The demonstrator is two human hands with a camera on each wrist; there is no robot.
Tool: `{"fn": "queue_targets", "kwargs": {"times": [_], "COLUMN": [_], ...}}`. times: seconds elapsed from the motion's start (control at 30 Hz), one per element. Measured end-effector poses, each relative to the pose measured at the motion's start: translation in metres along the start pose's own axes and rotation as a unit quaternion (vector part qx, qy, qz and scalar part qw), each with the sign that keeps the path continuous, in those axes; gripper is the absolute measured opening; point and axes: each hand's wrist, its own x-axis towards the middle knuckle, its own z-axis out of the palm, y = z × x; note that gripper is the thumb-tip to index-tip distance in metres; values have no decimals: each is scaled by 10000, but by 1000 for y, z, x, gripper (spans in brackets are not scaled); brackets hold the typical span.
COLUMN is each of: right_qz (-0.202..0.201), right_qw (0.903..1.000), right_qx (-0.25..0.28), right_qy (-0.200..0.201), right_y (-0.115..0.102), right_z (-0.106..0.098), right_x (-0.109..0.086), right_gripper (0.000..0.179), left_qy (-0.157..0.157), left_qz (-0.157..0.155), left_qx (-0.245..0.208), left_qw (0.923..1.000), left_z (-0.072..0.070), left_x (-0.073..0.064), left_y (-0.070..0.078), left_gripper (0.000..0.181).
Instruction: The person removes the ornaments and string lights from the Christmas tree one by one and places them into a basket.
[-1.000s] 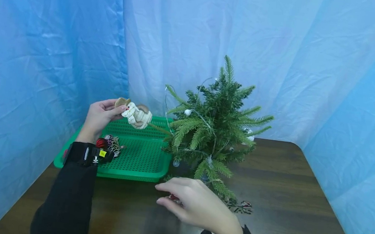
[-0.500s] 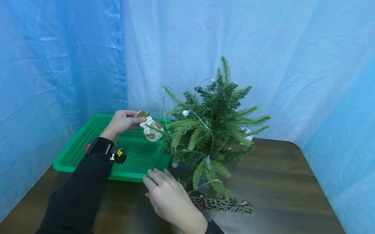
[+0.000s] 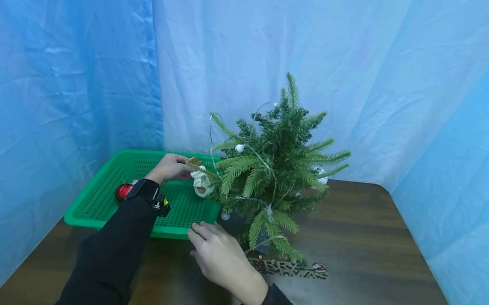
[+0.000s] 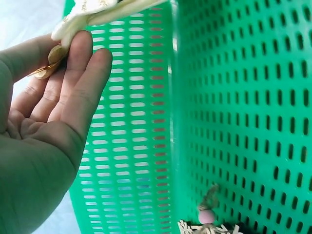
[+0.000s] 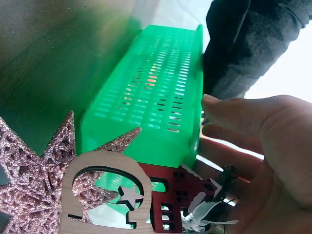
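Observation:
My left hand pinches a cream snowman ornament by its tan hat, over the green basket. The ornament overlaps a left branch of the small Christmas tree. In the left wrist view, thumb and fingers meet on a golden-tan piece below the white ornament. My right hand is at the basket's near right corner, fingers loosely extended and holding nothing. The right wrist view shows its thumb right at the rim of the basket.
A red ball lies in the green basket. A Merry Christmas sign lies at the tree's foot. Close to the right wrist camera are a glittery star and a wooden letter piece. A string of lights winds through the branches.
My left hand has carried the snowman ornament right and down to the left branch. My right hand has moved left from the sign to the basket corner, then stayed there.

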Motion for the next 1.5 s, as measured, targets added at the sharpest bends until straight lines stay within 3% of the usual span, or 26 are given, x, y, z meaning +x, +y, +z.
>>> {"fn": "queue_targets", "kwargs": {"times": [0.23, 0.53, 0.83, 1.17, 1.5], "right_qz": [-61, 33, 17, -50, 4], "right_qw": [10000, 9998, 9997, 9999, 9996], "right_qx": [63, 92, 92, 97, 204], "right_qy": [7, -159, -207, -64, -209], "right_y": [2, 1, 2, 3, 2], "right_z": [-1, -3, -3, -1, -2], "right_x": [1, 0, 1, 0, 0], "right_gripper": [37, 37, 36, 37, 36], "left_qy": [-101, 73, -99, -137, -310], "left_qz": [-270, -330, -510, -656, -910], "left_qx": [706, 1485, 1787, 1822, 2186], "left_qw": [9971, 9883, 9825, 9810, 9711], "left_z": [3, 9, 12, 14, 14], "left_x": [7, 7, 9, 10, 10], "left_y": [-9, -15, -22, -25, -25], "left_gripper": [60, 39, 35, 41, 34]}}
